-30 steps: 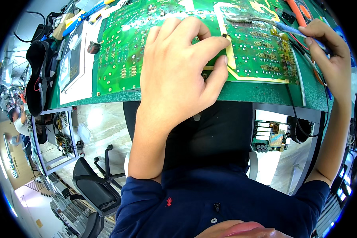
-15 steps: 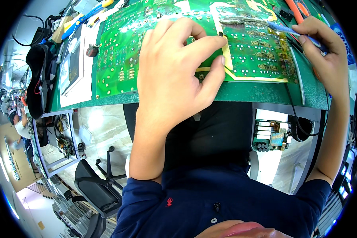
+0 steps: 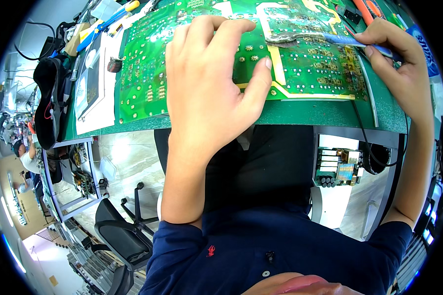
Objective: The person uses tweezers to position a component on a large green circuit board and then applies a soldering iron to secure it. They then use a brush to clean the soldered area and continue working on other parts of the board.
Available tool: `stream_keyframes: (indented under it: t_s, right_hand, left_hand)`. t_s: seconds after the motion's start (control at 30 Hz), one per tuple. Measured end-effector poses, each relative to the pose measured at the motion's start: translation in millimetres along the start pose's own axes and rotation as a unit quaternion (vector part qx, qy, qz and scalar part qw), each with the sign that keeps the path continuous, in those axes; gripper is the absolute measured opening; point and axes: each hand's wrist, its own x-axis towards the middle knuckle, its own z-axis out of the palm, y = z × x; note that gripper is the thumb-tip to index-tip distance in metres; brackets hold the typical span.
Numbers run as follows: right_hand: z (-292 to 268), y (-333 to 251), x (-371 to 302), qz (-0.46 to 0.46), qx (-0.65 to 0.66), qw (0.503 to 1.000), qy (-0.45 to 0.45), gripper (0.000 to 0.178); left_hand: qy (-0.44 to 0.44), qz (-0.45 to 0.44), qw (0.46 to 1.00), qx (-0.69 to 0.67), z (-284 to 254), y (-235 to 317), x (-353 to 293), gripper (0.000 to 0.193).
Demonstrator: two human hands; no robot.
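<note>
A large green circuit board with yellow strips and many solder points lies on the green tabletop. My left hand rests palm down over the middle of the board, fingers bent and spread, with nothing seen in it. My right hand pinches the blue handle of a brush between thumb and fingers. The brush's worn, grey bristle end lies against the board's right half, near a yellow strip. My left palm hides part of the board.
Blue-handled pliers, white papers and a black case lie to the left. Orange-handled tools and a blue packet are at the far right. An office chair stands on the floor.
The brush has moved left and slightly toward me across the board. My left thumb and index finger have spread apart, and the index finger has drawn back from the yellow strip.
</note>
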Motion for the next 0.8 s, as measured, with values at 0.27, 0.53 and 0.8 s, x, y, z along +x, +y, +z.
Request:
stream_keyframes:
  t_s: [0.27,0.53,0.8]
  right_hand:
    - [-3,2,0,-0.002,-0.003,1.0,-0.004,0.018]
    - [-10,22,-2,-0.008,-0.017,1.0,0.008,0.021]
    - [-11,23,-3,0.006,-0.014,1.0,0.022,0.021]
  left_hand:
    - [-0.039,0.011,0.999,0.023,1,2,0,0.042]
    - [-0.031,0.032,0.999,0.017,0,3,-1,0.037]
    - [-0.058,0.011,0.998,0.03,-1,3,-1,0.033]
